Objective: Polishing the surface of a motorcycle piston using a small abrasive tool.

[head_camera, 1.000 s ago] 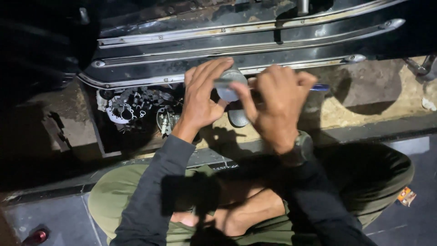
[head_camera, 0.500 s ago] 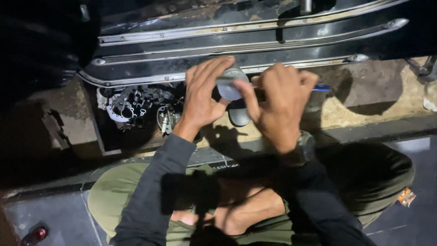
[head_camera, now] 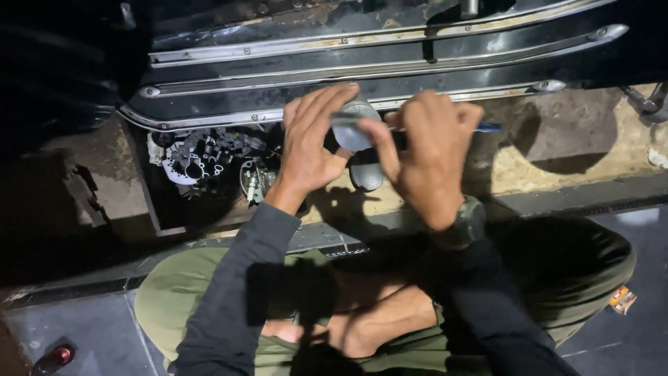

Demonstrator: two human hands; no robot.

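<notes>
Currently your left hand [head_camera: 313,143] cups a round grey metal part [head_camera: 353,129] at the footboard's chrome edge [head_camera: 431,97]; your right hand [head_camera: 424,150], equally near, pinches a blue-tipped tool [head_camera: 487,127] lying crosswise.

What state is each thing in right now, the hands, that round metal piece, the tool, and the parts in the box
Left hand: fingers spread, steadying the round metal part.
Right hand: closed around a blue-tipped tool, laid sideways.
Round metal part: held up between both hands, partly hidden.
Metal parts: piled loose in the open box.
Wristwatch: worn on the right wrist.
</notes>
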